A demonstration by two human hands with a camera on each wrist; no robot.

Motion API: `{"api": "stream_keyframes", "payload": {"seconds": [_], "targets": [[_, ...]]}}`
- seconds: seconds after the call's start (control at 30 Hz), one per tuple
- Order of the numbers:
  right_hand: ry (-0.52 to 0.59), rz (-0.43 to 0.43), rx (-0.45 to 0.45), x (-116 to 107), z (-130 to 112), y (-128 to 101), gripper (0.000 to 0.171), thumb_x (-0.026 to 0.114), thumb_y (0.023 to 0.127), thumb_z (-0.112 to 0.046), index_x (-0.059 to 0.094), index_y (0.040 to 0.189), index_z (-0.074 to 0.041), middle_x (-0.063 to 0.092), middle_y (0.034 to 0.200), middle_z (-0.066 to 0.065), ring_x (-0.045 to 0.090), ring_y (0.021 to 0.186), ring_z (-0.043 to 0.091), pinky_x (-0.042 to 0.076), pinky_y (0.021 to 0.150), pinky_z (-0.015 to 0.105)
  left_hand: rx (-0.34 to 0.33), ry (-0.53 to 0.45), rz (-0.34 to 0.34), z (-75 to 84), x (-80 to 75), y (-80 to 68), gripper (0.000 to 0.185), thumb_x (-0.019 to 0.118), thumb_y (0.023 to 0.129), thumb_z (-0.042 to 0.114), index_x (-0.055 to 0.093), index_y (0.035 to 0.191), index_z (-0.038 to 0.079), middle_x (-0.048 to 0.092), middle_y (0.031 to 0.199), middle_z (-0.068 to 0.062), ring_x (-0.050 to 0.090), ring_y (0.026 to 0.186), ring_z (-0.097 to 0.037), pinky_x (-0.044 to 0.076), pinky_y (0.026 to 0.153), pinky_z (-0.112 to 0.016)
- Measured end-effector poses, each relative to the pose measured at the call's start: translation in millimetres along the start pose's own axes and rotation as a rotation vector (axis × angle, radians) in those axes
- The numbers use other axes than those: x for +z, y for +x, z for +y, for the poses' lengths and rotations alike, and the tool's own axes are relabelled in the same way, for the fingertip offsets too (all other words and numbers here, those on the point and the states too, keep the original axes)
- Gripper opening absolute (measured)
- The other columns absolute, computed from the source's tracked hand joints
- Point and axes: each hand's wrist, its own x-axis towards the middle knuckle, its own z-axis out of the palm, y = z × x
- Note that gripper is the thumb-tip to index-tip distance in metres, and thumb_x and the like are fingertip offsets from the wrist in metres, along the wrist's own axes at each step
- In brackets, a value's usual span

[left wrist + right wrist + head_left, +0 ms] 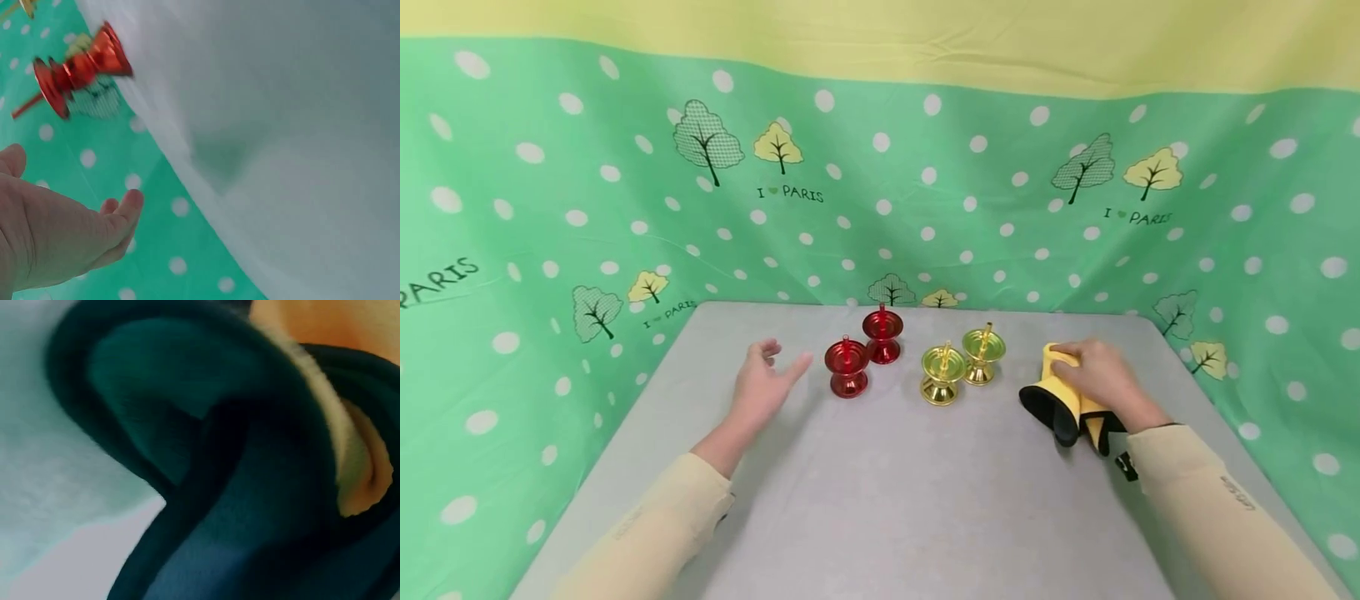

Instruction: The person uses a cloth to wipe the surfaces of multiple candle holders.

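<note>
Yellow on one face and black on the other, the folded cloth [1070, 406] lies on the grey table [887, 500] at my right, and my right hand [1101, 374] rests on top of it with the fingers curled over its far edge, gripping it. Close up, my right wrist view shows little but the cloth's dark folds [250, 487] with a strip of the yellow side along the edge.

My left hand [765, 385] hovers over the table with fingers relaxed and spread, holding nothing; its fingertips lie just beside the nearer red candle holder [847, 367] without touching it. A second red candle holder [882, 334] stands just behind and to the right of the first. In the left wrist view one red holder [81, 65] shows blurred beyond my open fingers [122, 212] (I cannot tell which of the pair it is).

Between the red pair and the cloth stand two gold candle holders, the nearer one [942, 374] and the farther one [984, 354], side by side and upright. The farther gold holder stands near the cloth, apart from it.

Green polka-dot fabric [550, 208] printed with trees hangs around the table.
</note>
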Motion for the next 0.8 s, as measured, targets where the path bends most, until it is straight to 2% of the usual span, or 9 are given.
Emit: {"api": "stream_keyframes", "payload": {"seconds": [0.07,0.2,0.33,0.4,0.5,0.63,0.8], "targets": [[-0.004,-0.006,0.003,4.5,4.2,0.3,0.052,0.061,0.107,-0.036,0.063,0.147,-0.004,0.057,0.145,0.039,0.058,0.124,0.054,0.049,0.079,0.045,0.001,0.029,0.018,-7.5,-12.6,-2.5,0.092,0.071,0.099,0.056,0.031,0.162,0.001,0.044,0.164,-0.021,0.041,0.152,-0.042,0.039,0.125,-0.057],[-0.036,-0.036,0.030,13.3,8.7,0.3,0.062,0.061,0.106,-0.045,0.059,0.151,-0.003,0.055,0.146,0.040,0.060,0.116,0.050,0.049,0.072,0.042,-0.001,0.081,0.038,-24.4,-32.4,-6.4,0.093,0.067,0.100,0.059,0.031,0.162,-0.001,0.044,0.164,-0.023,0.040,0.153,-0.043,0.039,0.124,-0.057],[-0.110,-0.061,0.054,27.0,13.7,1.3,0.084,0.057,0.103,-0.065,0.049,0.157,-0.001,0.051,0.150,0.042,0.057,0.123,0.057,0.055,0.083,0.058,-0.008,0.114,0.040,-34.6,-45.0,-8.7,0.094,0.065,0.101,0.062,0.031,0.162,-0.001,0.044,0.164,-0.024,0.039,0.154,-0.044,0.038,0.124,-0.058],[-0.166,-0.058,0.064,33.8,15.4,1.6,0.097,0.051,0.099,-0.078,0.045,0.160,-0.001,0.049,0.151,0.042,0.052,0.131,0.062,0.050,0.096,0.071,-0.008,0.126,0.037,-37.3,-48.6,-8.8,0.095,0.064,0.101,0.063,0.031,0.162,-0.001,0.044,0.164,-0.025,0.039,0.154,-0.045,0.038,0.124,-0.059],[-0.233,-0.047,0.081,40.3,16.1,2.5,0.110,0.039,0.094,-0.090,0.040,0.163,-0.004,0.048,0.152,0.041,0.052,0.130,0.064,0.047,0.099,0.075,0.000,0.145,0.033,-40.1,-50.8,-8.2,0.095,0.063,0.101,0.064,0.032,0.161,-0.002,0.045,0.164,-0.025,0.039,0.153,-0.046,0.038,0.123,-0.060],[-0.239,-0.055,0.078,31.9,16.0,1.2,0.108,0.032,0.098,-0.088,0.033,0.166,-0.004,0.046,0.156,0.040,0.047,0.134,0.067,0.040,0.104,0.081,0.014,0.159,0.031,-42.6,-52.3,-8.2,0.094,0.062,0.101,0.064,0.033,0.160,-0.003,0.046,0.163,-0.026,0.040,0.152,-0.046,0.039,0.122,-0.060],[-0.105,-0.070,0.072,1.9,23.9,-10.3,0.095,0.032,0.107,-0.074,0.027,0.167,0.000,0.045,0.157,0.040,0.043,0.140,0.066,0.037,0.109,0.081,0.013,0.186,0.050,-46.4,-59.9,-9.8,0.094,0.062,0.101,0.065,0.035,0.159,-0.003,0.047,0.162,-0.026,0.042,0.150,-0.047,0.041,0.120,-0.061]]}}
